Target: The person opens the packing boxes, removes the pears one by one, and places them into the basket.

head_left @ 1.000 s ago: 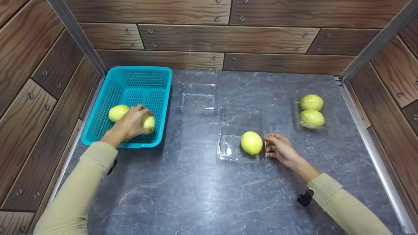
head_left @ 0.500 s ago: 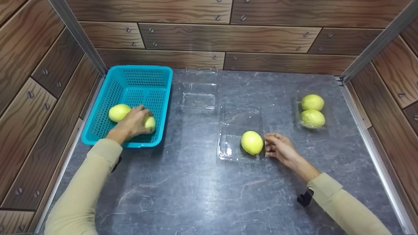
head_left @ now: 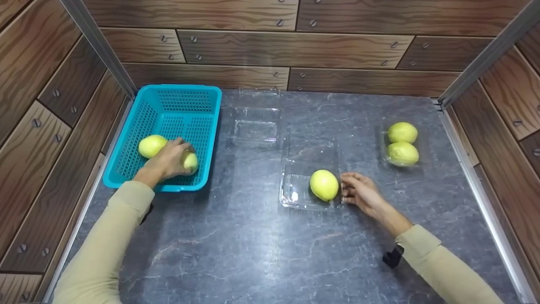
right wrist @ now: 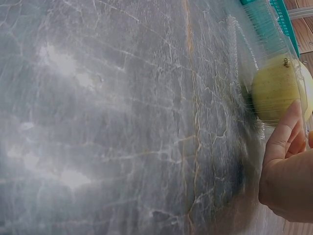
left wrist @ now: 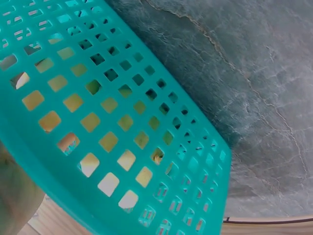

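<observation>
My left hand [head_left: 166, 161] reaches into the teal basket [head_left: 214, 126] and grips a yellow-green pear [head_left: 190, 163], its fingers curled over the fruit. Another pear [head_left: 152, 146] lies just left of that hand in the basket. In the left wrist view, the basket's perforated wall [left wrist: 142, 122] hides most of the hand and fruit. Beside an open clear plastic clamshell box [head_left: 291, 202], my right hand [head_left: 363, 195] holds the right side wall with curled fingers. One pear [head_left: 324, 185] sits in the right part of this box, near those fingers.
A clear plastic box [head_left: 255, 131] with its lid raised stands between basket and clamshell. At the right, another clear box holds two pears [head_left: 402, 154]. Wood-patterned walls [head_left: 295, 50] and metal rails [head_left: 485, 207] bound the grey marbled table [head_left: 236, 253].
The left hand stays on the pear in the basket, and its forearm has shifted slightly rightward. The right hand, the clamshell box and its pear have kept their places.
</observation>
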